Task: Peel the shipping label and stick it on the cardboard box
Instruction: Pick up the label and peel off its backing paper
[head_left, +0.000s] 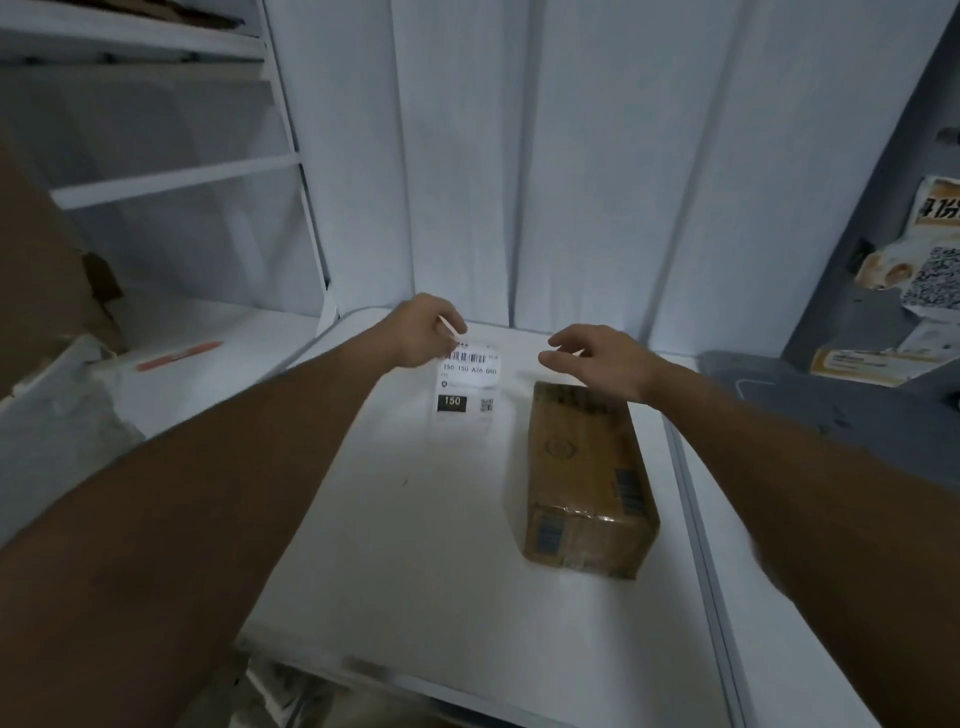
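A white shipping label (467, 382) with a barcode, the number 150 and a small QR code hangs over the far middle of the white table (395, 545). My left hand (428, 330) pinches its top left corner. A brown cardboard box (587, 478), taped and printed with barcodes, lies on the table to the right of the label, its long side running away from me. My right hand (597, 364) hovers just above the box's far end, fingers spread toward the label, holding nothing.
White shelves (171, 182) stand at the back left, with brown cardboard (47, 270) leaning at the far left. A red marker-like object (179, 355) lies on the left surface. Printed packets (914, 270) sit on a grey rack at right. White wall panels close the back.
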